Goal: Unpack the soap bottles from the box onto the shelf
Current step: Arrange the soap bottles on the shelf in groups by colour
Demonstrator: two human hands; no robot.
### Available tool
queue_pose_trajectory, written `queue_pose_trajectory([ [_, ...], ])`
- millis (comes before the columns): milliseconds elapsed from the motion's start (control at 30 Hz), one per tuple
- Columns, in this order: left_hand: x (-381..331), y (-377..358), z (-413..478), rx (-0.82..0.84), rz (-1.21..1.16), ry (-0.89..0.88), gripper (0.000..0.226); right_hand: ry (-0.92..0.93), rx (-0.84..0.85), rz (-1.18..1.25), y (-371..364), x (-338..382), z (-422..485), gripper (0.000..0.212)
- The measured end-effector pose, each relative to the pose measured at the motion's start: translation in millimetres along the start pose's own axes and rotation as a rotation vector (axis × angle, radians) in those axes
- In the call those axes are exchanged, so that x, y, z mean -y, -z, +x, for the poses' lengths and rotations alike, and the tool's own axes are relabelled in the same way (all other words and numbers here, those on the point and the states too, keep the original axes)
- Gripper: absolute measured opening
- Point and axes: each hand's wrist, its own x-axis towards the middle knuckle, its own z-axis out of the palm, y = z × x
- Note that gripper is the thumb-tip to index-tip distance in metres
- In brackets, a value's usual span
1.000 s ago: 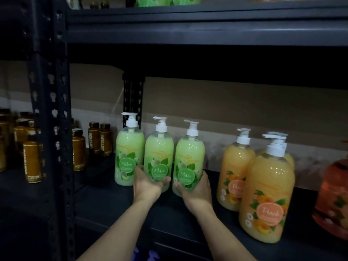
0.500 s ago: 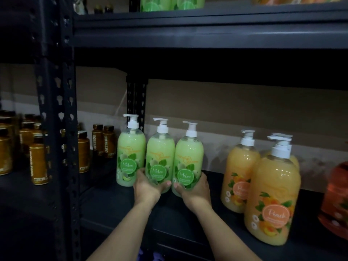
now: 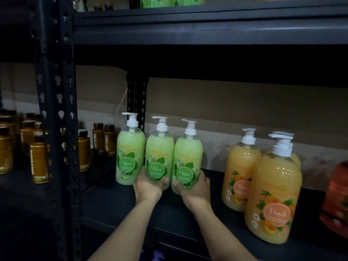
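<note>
Three green Melon soap bottles with white pumps stand in a row on the dark shelf. The left bottle stands free. My left hand grips the base of the middle bottle, thumb across its front. My right hand grips the base of the right bottle. Both held bottles are upright, close together, at shelf level. The box is out of view.
Orange Peach soap bottles stand to the right, one close to the shelf's front edge, and a red bottle at the far right. Several brown bottles fill the neighbouring bay behind the perforated upright post. Another shelf board hangs overhead.
Both hands have kept their hold and pushed the two bottles slightly back and left, closing up to the free-standing bottle. The view has shifted a little.
</note>
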Motion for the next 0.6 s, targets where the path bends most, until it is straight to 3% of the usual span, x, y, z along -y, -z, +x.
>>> queue_pose_trajectory([
  [200, -1.0, -2.9, -0.5, -0.009, -0.016, 0.016, 0.068, 0.01, -0.011, 0.011, 4.7, 2.0, -1.5, 0.092],
  [400, -0.8, -3.5, -1.6, -0.01, -0.025, 0.005, 0.056, 0.004, -0.011, 0.017, 3.9, 2.6, -2.3, 0.084],
  [600, -0.7, 1.6, -1.7, 0.008, -0.06, 0.019, 0.061, 0.0, -0.008, 0.003, 2.0, 3.7, -3.0, 0.079],
])
